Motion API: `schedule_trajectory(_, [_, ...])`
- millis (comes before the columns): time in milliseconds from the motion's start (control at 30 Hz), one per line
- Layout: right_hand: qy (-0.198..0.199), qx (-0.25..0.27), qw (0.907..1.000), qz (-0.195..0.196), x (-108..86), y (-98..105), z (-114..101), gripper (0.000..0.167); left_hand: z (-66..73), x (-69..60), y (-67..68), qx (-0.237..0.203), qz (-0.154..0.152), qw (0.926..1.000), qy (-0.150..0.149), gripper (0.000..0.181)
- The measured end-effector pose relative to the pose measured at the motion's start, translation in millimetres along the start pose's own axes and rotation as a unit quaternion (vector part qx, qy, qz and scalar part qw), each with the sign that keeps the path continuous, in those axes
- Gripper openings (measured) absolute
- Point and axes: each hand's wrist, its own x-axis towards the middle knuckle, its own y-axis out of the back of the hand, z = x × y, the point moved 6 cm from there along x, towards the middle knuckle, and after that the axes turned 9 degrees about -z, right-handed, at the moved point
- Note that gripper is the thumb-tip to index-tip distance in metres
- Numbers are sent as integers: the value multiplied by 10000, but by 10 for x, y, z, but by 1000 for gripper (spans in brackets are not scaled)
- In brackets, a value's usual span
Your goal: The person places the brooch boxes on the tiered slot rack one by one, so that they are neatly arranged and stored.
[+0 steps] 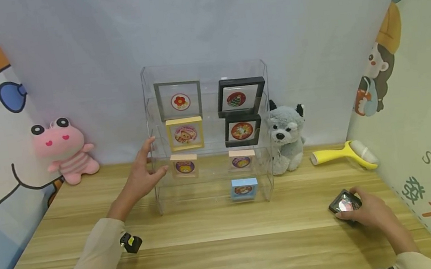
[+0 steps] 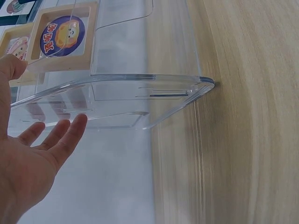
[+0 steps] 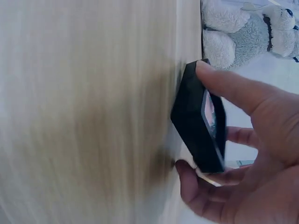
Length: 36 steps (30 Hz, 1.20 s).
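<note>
A clear acrylic tiered rack [image 1: 203, 70] stands upright on the table, holding several small square frames with round badges. My left hand [image 1: 139, 176] is at the rack's left side, thumb toward the front and fingers fairly straight along the side panel; in the left wrist view, whether the fingertips touch it is hard to tell. Beside that thumb is a cream frame [image 2: 63, 35] with a purple round badge. At the right, my right hand [image 1: 373, 211] grips a black square frame [image 3: 194, 112] between thumb and fingers, tilted and close to the tabletop.
A pink plush toy [image 1: 70, 149] sits at the back left. Just right of the rack is a grey plush dog [image 1: 287, 138]. A yellow-handled tool [image 1: 332, 154] with a pale head lies by the right wall. Fabric backdrops [image 1: 201, 27] enclose the wooden table [image 1: 231, 255].
</note>
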Motion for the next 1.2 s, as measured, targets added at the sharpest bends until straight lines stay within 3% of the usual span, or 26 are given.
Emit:
schedule_trajectory(200, [427,197,9976,506,-4,3,-17,93,-3,3,-5,24,-2,10000,-10,83])
schedule_trajectory(400, [485,535,9962,496,-10,-13,13,95,-5,6,-5,24,-5,10000,-4,83])
schedule_trajectory(633, [880,800,9904,710,-49,-13,-23,82,-12,9,-2,9,0,10000,-6,83])
schedule_trajectory(967, [1256,1804,9749,344,-68,-32,-148,75,-18,3,-11,-29,-39,10000,72,83])
schedule_trajectory(1200, [1646,1761,9700,310,-131,58,-449,70,-25,6,-9,-45,-30,10000,48,83])
